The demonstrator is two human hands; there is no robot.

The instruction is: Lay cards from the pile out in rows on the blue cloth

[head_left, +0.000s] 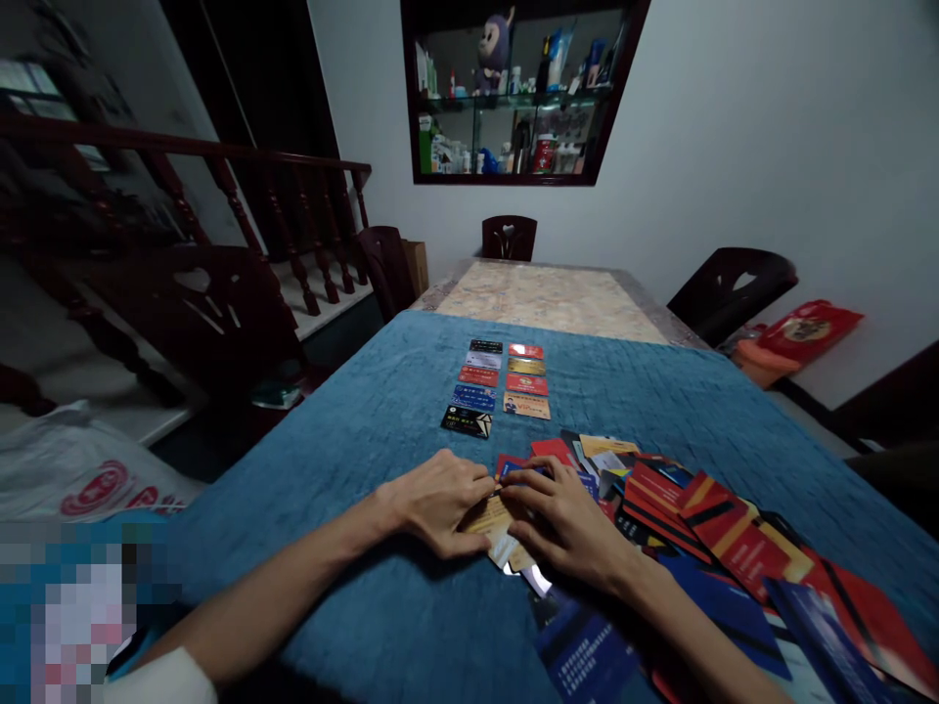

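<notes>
L hand [447,504]: fingers curled, thumb spread below, at tan card's [493,520] L side; can't tell if pinching. Card btwn hands, visible part slanting down to R; ends partly hidden, long axis unclear. R hand [554,513]: fingers bent over card's R side, hold unclear. Card pile [660,494] further R.

Looks dim and cool overall, palest on the wall [734,147] beyond the surface [352,391], nearly black below the railing [242,152] past its left edge. Glows faintly bluish at the window [33,83], upper left. Darkens softly under the forearms [293,577] toward the near edge. Flares white on a card [541,581] close to the hands [550,508]. Stretches and softens toward the margins, notably at the red bag [814,328] past the right edge. Breaks into coarse pixel blocks [80,616] at lower left.
</notes>
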